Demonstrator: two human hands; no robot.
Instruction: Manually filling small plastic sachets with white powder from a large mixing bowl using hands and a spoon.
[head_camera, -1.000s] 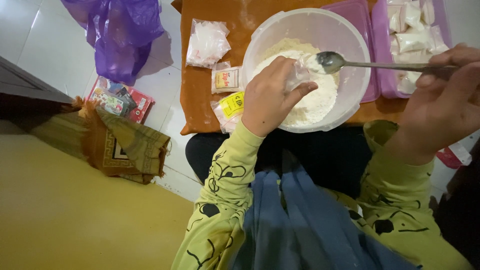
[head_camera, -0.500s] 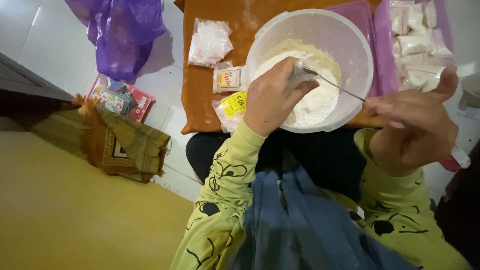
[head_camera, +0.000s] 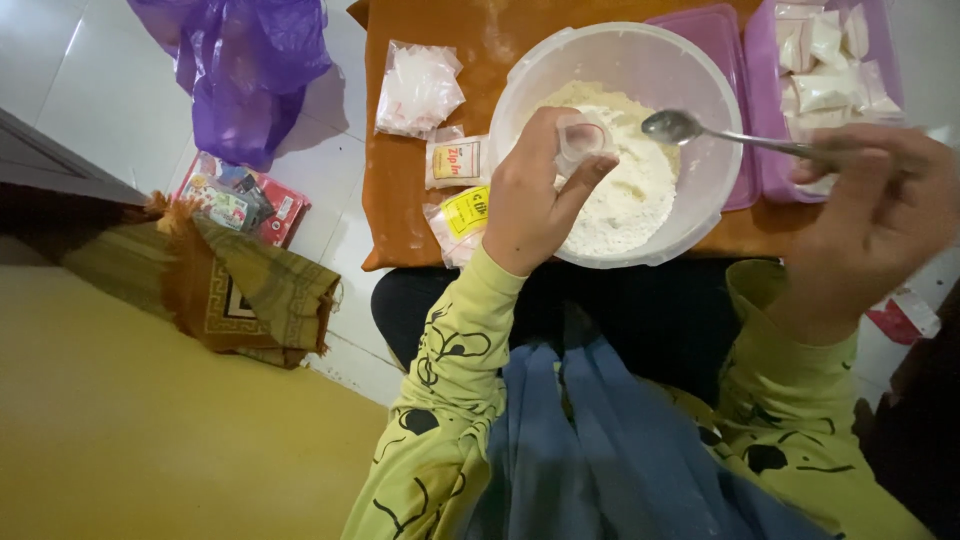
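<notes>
Your left hand (head_camera: 530, 195) is closed around a small clear plastic bag (head_camera: 583, 140), pinched between thumb and fingers and held over the white powder (head_camera: 625, 190) in the translucent mixing bowl (head_camera: 700, 75). Your right hand (head_camera: 870, 215) grips the handle of a metal spoon (head_camera: 690, 128) with the fingers curled shut; the spoon bowl sits above the powder, just beside the bag mouth (whether it carries any powder cannot be told). The mixing bowl rests on a low brown table (head_camera: 400, 215), near its front edge. To the left of the bowl lie a filled clear pouch (head_camera: 417, 88) and two small labelled packets (head_camera: 458, 160). To its right, a purple tray (head_camera: 765, 160) holds filled white pouches (head_camera: 825, 70). A purple plastic bag (head_camera: 240, 65) lies on the tiled floor, well apart from the table.
</notes>
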